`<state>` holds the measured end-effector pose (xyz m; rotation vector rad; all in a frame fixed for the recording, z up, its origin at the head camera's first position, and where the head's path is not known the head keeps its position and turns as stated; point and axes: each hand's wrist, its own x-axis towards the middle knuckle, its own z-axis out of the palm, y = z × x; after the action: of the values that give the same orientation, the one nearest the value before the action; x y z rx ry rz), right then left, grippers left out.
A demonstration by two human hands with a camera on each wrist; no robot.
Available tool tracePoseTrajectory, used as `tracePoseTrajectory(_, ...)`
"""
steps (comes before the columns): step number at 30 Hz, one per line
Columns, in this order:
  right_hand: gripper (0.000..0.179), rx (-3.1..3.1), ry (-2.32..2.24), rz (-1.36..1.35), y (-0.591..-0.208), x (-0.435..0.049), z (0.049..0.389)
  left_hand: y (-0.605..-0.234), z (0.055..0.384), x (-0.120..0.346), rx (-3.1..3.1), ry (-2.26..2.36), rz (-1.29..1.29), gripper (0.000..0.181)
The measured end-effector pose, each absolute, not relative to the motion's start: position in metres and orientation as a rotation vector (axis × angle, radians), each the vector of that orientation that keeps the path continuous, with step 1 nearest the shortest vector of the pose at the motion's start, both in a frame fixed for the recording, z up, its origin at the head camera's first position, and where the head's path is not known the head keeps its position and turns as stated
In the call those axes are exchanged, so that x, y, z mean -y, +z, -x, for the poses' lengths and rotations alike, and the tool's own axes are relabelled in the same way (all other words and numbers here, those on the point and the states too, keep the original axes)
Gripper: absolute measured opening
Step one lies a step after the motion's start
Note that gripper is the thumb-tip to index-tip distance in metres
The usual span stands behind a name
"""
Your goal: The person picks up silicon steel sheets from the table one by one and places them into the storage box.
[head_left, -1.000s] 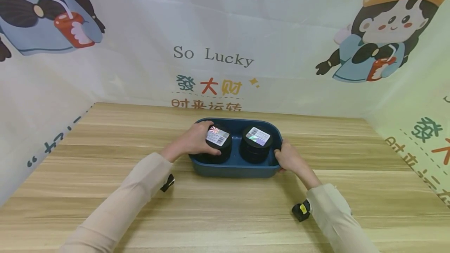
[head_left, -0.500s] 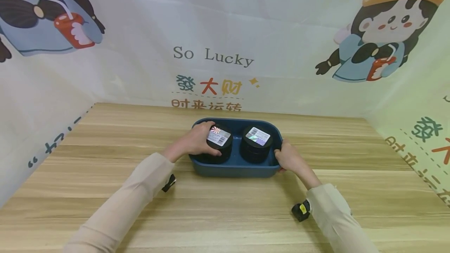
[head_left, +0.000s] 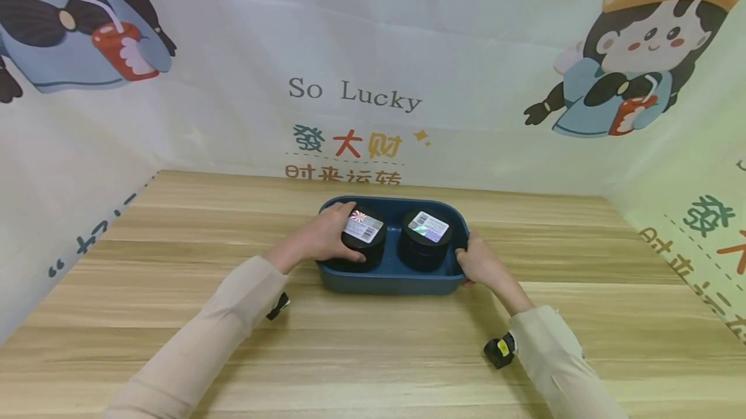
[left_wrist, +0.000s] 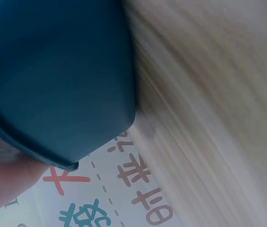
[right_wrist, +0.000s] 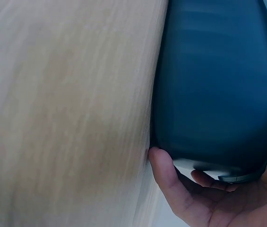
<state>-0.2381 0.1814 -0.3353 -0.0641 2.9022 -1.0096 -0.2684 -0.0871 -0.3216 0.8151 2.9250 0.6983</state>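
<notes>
A blue oblong plastic bin (head_left: 390, 285) sits on the table in the head view, holding two black round containers with shiny white labels on top. My left hand (head_left: 325, 232) reaches over the bin's left end and grips the left container (head_left: 362, 230) between thumb and fingers. The right container (head_left: 427, 244) stands apart from it inside the bin. At the right end, my right hand (head_left: 481, 261) holds the bin's wall, thumb at the rim. In the right wrist view, fingers (right_wrist: 168, 182) curl under the bin's end (right_wrist: 218, 90). The left wrist view shows mostly the bin's outer wall (left_wrist: 62, 90).
The wood-grain table (head_left: 373, 348) extends around the bin. Behind it and at both sides hangs a printed cloth (head_left: 466, 69) with cartoon figures and lettering. Small black devices, one by each wrist, sit beside the left sleeve (head_left: 278, 306) and the right sleeve (head_left: 548, 335).
</notes>
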Motion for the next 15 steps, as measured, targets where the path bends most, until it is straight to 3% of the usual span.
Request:
tracePoseTrajectory(5,0.023,-2.911,-1.024,0.057,-0.337,-0.183,0.239,-0.323,0.264,0.094,-2.938,0.805,-0.804,0.091)
tracePoseTrajectory(15,0.029,-2.917,-1.182,0.07,-0.336,-0.191,0.235,-0.326,0.256,0.113,-2.914,1.36,-0.758,0.053)
